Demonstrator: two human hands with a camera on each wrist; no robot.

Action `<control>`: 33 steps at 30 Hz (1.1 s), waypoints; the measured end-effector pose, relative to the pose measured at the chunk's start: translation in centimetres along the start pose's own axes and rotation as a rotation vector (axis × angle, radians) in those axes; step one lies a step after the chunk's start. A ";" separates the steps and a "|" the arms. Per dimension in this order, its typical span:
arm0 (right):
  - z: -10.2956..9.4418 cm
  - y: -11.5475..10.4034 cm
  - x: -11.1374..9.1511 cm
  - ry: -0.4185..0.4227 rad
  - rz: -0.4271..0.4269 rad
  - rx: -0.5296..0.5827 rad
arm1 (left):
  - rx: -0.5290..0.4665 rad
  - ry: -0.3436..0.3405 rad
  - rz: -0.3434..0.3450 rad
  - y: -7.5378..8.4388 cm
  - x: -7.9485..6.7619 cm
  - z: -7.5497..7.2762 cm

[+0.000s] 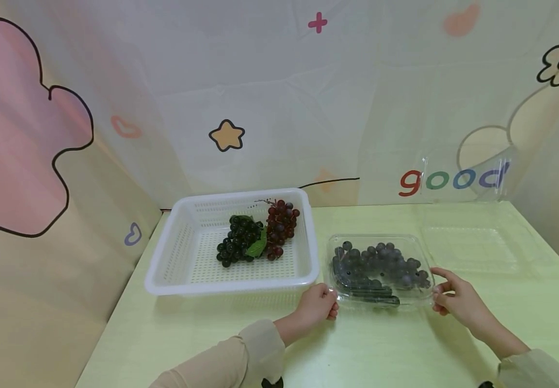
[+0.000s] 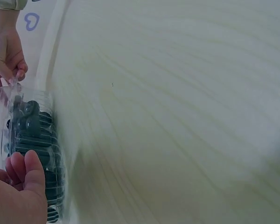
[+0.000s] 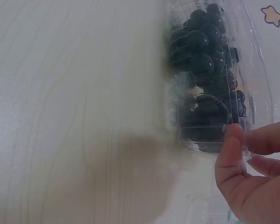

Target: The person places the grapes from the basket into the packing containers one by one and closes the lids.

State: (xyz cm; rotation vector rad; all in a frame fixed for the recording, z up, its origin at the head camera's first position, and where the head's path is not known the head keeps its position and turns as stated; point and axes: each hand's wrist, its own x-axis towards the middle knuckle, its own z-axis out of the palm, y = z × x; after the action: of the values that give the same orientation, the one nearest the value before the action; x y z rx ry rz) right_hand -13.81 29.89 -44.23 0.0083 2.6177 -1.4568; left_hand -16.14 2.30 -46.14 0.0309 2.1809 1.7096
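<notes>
A clear plastic box (image 1: 381,237) with its lid down stands on the table in the head view, with bunches of dark grapes (image 1: 395,258) inside. My left hand (image 1: 317,306) grips the box's front left corner, its fingers curled. At the opposite side my right hand (image 1: 459,299) pinches the box's right edge between thumb and fingers. Close up in the right wrist view, the right thumb (image 3: 231,149) presses on the rim near the corner. The left wrist view shows the left fingers (image 2: 32,172) bent against the box's side.
Left of the box sits a white plastic basket (image 1: 187,291) holding green grapes (image 1: 240,237), a leaf and red grapes (image 1: 281,223). A second clear container (image 1: 468,237), its lid raised against the printed backdrop (image 1: 269,81), stands at the back right of the pale table (image 1: 357,355).
</notes>
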 end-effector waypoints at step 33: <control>0.4 0.8 -0.1 0.327 -0.347 -0.288 | 0.352 0.007 0.276 -1.1 -2.2 0.5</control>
State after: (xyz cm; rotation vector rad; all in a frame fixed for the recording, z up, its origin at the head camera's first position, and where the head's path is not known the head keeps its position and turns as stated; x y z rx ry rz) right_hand -13.61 29.95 -45.14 -0.2748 3.2084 -1.2366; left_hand -13.67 1.93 -46.70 0.4356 2.5515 1.4298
